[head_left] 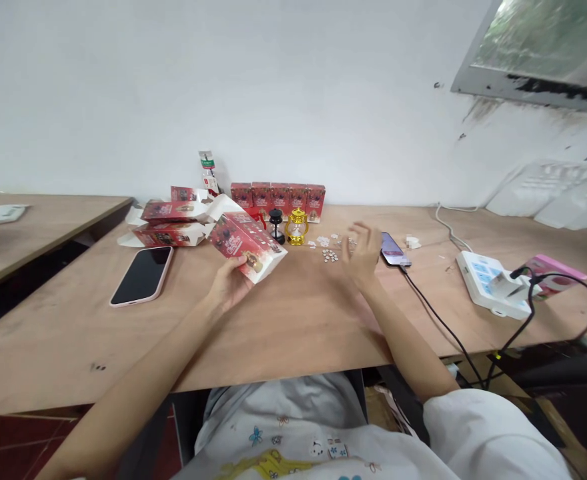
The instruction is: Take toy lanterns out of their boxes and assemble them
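A pink-cased phone [142,275] is lying screen up on the wooden counter [283,320]. Behind it, flattened red cartons [173,223] are lying stacked. The left hand [229,283] is gripping a red carton [246,245] by its near end, tilting it with one flap open; what is inside cannot be seen. Five closed red boxes [278,195] are lining the wall, with a black lantern [276,225] and a gold lantern [297,227] standing before them. The right hand [361,253] is hovering, fingers spread and empty, over small white pieces [329,255].

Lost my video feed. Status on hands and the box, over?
Left hand holds red box tilted above table. Right hand open, empty, over small white pieces. Gold lantern beyond.
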{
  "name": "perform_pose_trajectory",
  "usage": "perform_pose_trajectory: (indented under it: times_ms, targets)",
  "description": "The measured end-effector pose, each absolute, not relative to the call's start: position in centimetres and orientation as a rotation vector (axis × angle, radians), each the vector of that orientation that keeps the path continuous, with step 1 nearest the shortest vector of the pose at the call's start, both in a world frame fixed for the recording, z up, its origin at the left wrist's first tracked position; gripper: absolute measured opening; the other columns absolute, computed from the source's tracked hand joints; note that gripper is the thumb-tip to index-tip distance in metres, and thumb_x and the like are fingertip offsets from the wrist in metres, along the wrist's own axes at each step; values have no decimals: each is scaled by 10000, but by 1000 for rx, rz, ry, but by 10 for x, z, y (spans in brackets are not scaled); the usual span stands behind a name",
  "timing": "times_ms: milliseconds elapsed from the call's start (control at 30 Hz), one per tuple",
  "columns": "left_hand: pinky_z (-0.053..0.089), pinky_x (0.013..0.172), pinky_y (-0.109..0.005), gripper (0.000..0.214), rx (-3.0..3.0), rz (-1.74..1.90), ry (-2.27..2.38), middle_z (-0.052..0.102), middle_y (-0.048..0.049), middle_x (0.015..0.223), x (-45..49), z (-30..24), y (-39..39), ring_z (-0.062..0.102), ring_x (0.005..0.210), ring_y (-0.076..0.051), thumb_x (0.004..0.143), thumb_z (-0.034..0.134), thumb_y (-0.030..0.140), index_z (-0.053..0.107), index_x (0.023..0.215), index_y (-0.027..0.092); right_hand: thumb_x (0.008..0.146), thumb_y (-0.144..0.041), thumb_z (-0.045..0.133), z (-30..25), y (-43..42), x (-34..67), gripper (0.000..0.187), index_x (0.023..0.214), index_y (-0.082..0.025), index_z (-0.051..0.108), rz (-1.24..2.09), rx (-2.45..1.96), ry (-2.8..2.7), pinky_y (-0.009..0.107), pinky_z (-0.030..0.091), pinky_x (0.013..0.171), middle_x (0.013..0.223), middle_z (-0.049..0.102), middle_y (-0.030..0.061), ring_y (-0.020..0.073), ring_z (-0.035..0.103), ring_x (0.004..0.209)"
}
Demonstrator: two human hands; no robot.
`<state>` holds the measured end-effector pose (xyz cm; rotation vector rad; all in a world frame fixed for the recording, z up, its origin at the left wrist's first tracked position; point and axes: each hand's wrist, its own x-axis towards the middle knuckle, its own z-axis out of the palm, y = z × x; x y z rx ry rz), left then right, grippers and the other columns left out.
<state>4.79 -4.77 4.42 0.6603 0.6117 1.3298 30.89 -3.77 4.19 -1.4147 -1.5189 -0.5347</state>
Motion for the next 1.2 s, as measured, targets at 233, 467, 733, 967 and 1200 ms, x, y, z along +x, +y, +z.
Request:
perform_pose_trajectory:
  times_ms: [233,467,733,967,1200]
  targets:
    - [542,798,-274,320,681,1393,604,714,-32,868,49,39,-48,657,860,-182,558,649,138,629,877,155,880,-246,474,43,-74,240,196,1020,-189,598,-292,-804,-1943,352,436,798,936,619,78,193,570,875]
    - [522,897,-370,418,732,1331,591,717,-46,902,51,36,-51,639,998,-258,553,673,159,613,966,166,830,-305,585,45,-81,230,174,961,-197,550,-58,-781,-1949,359,419,828,970,596,68,199,551,929]
    - [513,895,-404,363,783,1311,601,710,-41,849,53,32,-50,635,985,-275,539,702,176,612,891,162,852,-354,549,51,-79,235,184,755,-204,507,162,-769,-2006,347,393,816,858,560,35,176,510,865]
    - [538,712,-237,252,663,1362,573,693,1,789,50,42,-48,645,747,-146,577,656,176,604,823,180,876,-341,482,43,-84,228,202,887,-169,589,-79,-655,-2144,365,391,780,1004,627,107,210,512,912]
    - [550,749,-280,240,654,1291,592,671,-5,758,49,41,-50,644,726,-156,593,637,197,600,829,166,860,-367,494,33,-77,229,287,1017,-143,580,-399,-582,-2259,397,419,808,1017,653,140,239,538,972]
